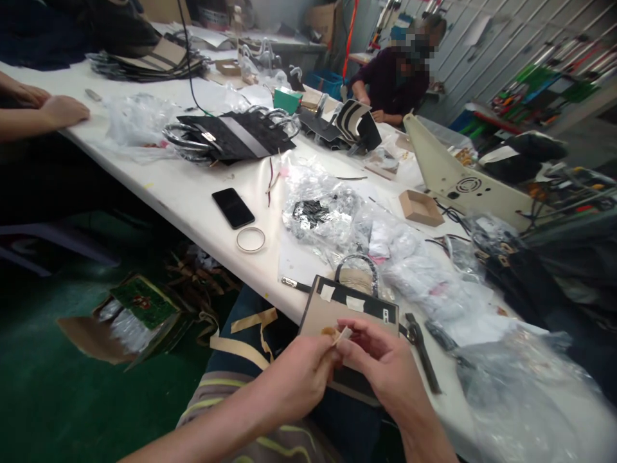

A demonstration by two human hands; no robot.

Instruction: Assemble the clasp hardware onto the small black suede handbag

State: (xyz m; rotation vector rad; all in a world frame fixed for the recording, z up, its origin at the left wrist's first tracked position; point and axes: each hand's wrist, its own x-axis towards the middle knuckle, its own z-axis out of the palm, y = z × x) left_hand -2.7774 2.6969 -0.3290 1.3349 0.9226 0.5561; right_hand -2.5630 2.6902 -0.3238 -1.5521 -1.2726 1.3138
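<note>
My left hand [308, 370] is closed in a pinch, with a small pale strip [343, 337], perhaps tape or paper, sticking out at its fingertips. The thumb and fingers of my right hand [385, 360] close on the same strip from the other side. Under both hands a beige and black handbag [313, 308] leans against the table edge, partly hidden by them. White patches stick to its upper part, and a dark handle [375, 273] in clear wrap rises behind. Tan strips [245, 347] lie across my lap at the left.
On the white table [197, 218] lie a black phone [233, 207], a tape ring [250, 249] and clear plastic bags [318, 193]. Black bag parts [236, 136] sit farther back. Another person's hands [65, 110] rest at the left edge; a co-worker [398, 83] sits across.
</note>
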